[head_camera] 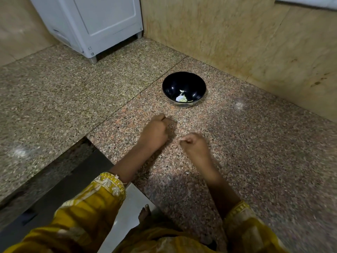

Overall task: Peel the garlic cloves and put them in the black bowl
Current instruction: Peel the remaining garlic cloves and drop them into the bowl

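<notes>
Right hand [193,143]: curled, pale bit [180,139] apparently pinched, blurred. Left hand [155,132]: curled, any hold not discernible. Black bowl [167,84]: set near ahead, judged for easy dropping.

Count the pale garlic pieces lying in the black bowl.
2: a small white piece near the middle of the black bowl, and a larger pale clump against its near wall. The clump may be several pieces.

Light: dim, warm | glare: two pale spots on desk [238,106] | shadows: soft | blur: right hand [194,143] smeared | edges: bowed
</notes>
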